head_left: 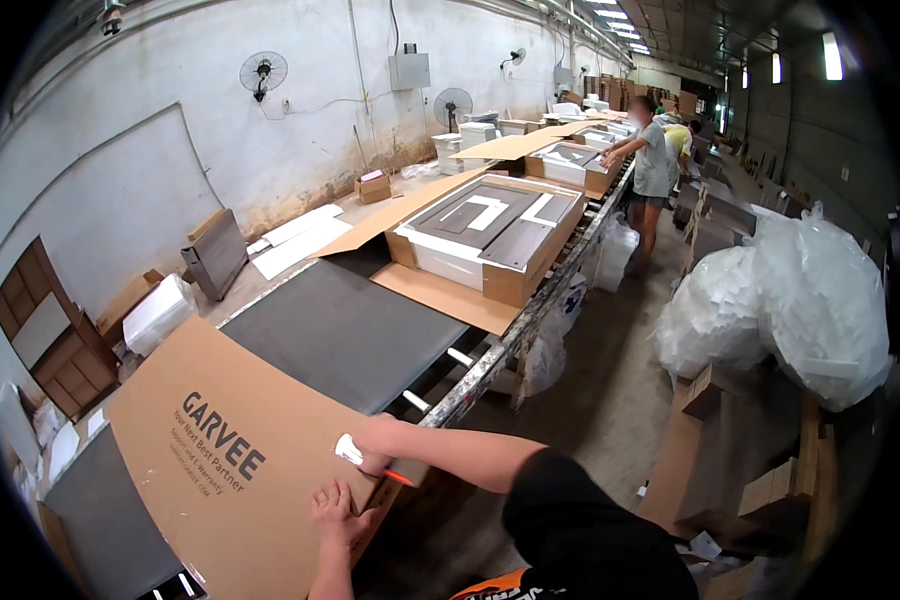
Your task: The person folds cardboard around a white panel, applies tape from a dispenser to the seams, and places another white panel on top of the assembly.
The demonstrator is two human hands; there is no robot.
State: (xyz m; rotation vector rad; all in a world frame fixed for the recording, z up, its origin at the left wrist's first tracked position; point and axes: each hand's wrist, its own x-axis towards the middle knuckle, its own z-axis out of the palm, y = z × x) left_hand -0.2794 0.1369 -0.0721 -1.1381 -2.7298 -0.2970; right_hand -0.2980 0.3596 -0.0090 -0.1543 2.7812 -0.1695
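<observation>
Two hands down on one big brown carton (260,470), lying flat at the near end of the conveyor (475,392) and seemingly lapping over its right edge. Got the left hand (340,515) spread on the carton's near edge, pressing rather than gripping by the look of it. Got the right hand (378,442) curled by the far right corner, just beside a shiny white patch (348,450), with a slim red-orange tool (400,478) poking out underneath. Probably grasped, but can't tell cutter from marker.

Looks like the closing-up step, at that corner. For the next move, probably best to keep the edge pinned with the left and smooth that patch flat, minding the tool.

Further up, along the conveyor's right edge: an open carton (510,286) with grey panels (515,245) inside, then a co-worker (655,155) beside another. Off to the right, big clear bags (820,310).
</observation>
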